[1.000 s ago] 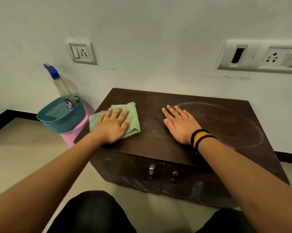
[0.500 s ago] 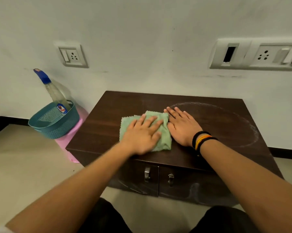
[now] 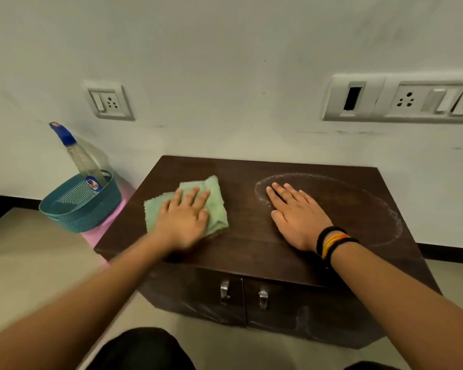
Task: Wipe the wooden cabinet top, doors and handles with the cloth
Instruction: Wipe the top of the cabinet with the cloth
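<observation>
Cloth, pale green and folded into a rumpled pad, lies on the left half of the dark wooden cabinet top, pinned under the left hand. That hand lies flat with its fingers spread over the fabric, pressing down rather than gripping; its outline is slightly blurred. The right hand rests palm down and released on the bare wood to the right, well apart from the cloth, fingers straight and pointing towards the wall. Black and orange bands circle its wrist. A chalky white ring of residue marks the right half of the top, and the right fingertips lie just inside its left edge.

Below the front edge, two cabinet doors meet at a centre seam, each with a small metal handle beside that seam. Pale smears show on the door fronts.

Left of the cabinet, a teal perforated basket sits on a pink stool, with a clear spray bottle capped in blue leaning inside it. Wall sockets are mounted on the white wall behind.
</observation>
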